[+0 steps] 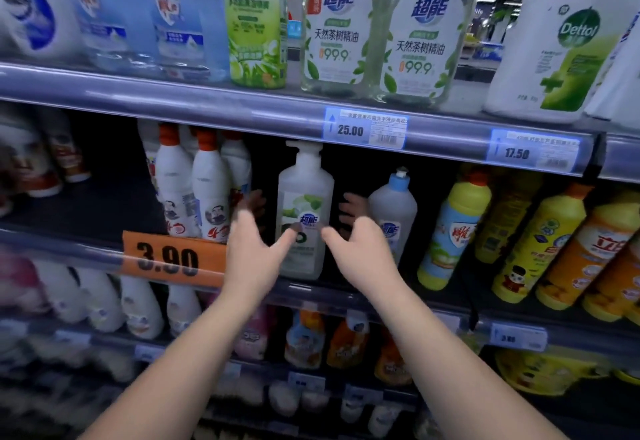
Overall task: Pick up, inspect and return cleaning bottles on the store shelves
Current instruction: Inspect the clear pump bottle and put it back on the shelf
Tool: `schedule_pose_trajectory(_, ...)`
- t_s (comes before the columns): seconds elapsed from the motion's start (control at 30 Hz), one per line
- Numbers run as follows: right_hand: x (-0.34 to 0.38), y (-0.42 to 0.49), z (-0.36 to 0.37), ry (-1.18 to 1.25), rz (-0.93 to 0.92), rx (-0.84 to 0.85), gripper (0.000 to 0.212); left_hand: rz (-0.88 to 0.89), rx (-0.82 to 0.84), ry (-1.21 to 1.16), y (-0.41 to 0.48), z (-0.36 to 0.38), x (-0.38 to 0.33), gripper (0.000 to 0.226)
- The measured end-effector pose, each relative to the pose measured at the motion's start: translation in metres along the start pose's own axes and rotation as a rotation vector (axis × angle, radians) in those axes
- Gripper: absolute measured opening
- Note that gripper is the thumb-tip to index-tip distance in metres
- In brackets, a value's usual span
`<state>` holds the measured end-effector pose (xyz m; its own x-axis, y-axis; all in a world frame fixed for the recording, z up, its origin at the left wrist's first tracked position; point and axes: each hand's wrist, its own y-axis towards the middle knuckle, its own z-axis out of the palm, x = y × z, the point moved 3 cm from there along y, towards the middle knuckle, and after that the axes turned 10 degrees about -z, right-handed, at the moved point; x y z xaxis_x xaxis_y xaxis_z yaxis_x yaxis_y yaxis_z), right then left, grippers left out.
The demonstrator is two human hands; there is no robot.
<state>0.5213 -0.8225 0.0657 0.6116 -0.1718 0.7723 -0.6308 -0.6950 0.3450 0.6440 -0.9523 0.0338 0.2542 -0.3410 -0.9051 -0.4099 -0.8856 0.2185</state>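
Pump bottle (pixel 304 190), frosted white with a green label, stands upright; my left hand (pixel 252 252) and right hand (pixel 362 252) flank it, fingers spread, holding nothing.

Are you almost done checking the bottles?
Hard to say. Done: nothing shows as checked; every bottle in view stands on a shelf. In hand: the left hand and right hand are open either side of the pump bottle, thumbs at its front, not gripping it. Left: probably lifting it, looking it over and putting it back.
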Motion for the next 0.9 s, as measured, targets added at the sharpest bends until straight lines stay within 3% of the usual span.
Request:
schedule_pose_trajectory(0.1,-0.016,0.016,0.028,0.124,0.163,0.07,0.068,-0.186,0.319,-0.211,0.026,0.017,0.01,0.078)
schedule_pose_trajectory(0.2,-0.03,0.016,0.045,0.202,0.182,0.047,0.053,-0.194,0.442,-0.254,0.039,0.028,0.024,0.045)
schedule_pose_trajectory(0.33,-0.029,0.013,0.043,0.327,0.112,-0.062,0.032,-0.145,0.446,-0.401,0.039,0.024,0.022,0.023)
schedule_pose_trajectory(0.4,-0.017,0.011,0.035,0.427,0.119,-0.125,0.034,-0.163,0.389,-0.46,0.035,0.015,0.01,0.018)
schedule_pose_trajectory(0.53,0.008,-0.012,0.029,0.51,0.208,-0.079,0.059,-0.212,0.296,-0.427,0.007,-0.006,-0.002,0.045)
schedule_pose_trajectory(0.67,0.011,-0.059,0.029,0.535,0.239,0.027,0.059,-0.274,0.423,-0.518,-0.04,-0.025,0.013,0.061)
schedule_pose_trajectory(0.9,0.01,-0.125,0.018,0.715,0.224,0.161,0.052,-0.356,0.432,-0.583,-0.118,-0.039,0.025,0.056)
